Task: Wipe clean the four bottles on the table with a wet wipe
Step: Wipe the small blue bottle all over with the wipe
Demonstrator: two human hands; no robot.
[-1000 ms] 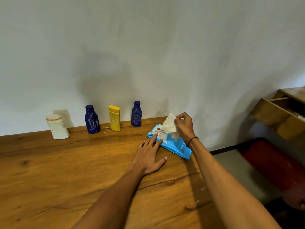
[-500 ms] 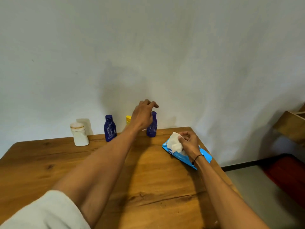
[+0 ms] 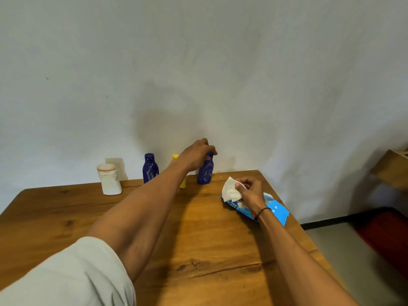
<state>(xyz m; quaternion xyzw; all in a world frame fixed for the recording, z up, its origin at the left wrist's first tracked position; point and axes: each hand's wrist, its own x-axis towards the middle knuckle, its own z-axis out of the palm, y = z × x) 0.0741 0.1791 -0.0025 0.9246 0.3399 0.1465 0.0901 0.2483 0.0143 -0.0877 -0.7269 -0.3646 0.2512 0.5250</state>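
Bottles: rightmost dark-blue plastic bottle at table's back edge, now gripped by L hand, moved off wipe pack; R hand pinched white wet wipe, wiping could begin

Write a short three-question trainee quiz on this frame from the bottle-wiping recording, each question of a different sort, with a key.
1. True or false: the right hand holds a white wipe over the blue wipe pack.
2. Which bottle is the left hand reaching over?
A. the white bottle
B. the left blue bottle
C. the right blue bottle
3. Fill in: the left forearm partly hides the ______ bottle.

Key
1. True.
2. C. The fingers curl over its cap; whether they grip it is unclear.
3. Yellow. Only its cap and a bit of its base show.
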